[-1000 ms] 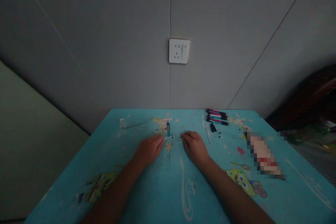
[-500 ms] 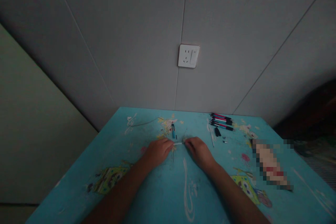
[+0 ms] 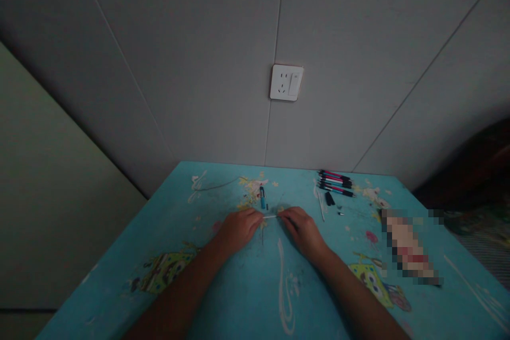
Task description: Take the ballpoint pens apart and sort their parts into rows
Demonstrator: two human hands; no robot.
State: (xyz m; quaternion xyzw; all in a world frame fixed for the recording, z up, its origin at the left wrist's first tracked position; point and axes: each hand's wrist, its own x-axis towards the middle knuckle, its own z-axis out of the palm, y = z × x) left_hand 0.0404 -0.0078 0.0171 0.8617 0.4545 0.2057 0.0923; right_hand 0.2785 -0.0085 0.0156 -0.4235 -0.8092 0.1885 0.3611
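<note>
I am looking down at a bright blue table with cartoon pictures (image 3: 247, 297); my left hand (image 3: 239, 228) and my right hand (image 3: 303, 228) are resting near the middle of the table, closer to the far edge; both are pinching a thin white stick (image 3: 271, 217), one at each end, with fingers closed tight on it; the stick is lying flat between the two hands, just above the table top. A small blue pen part (image 3: 262, 197) is lying just behind the hands. A bunch of pink and black pens (image 3: 335, 183) is sitting by the far right corner; a small black cap (image 3: 329, 199) is lying near them. A white wall socket (image 3: 286, 83) is hanging on the grey wall (image 3: 179, 64) behind the table.
</note>
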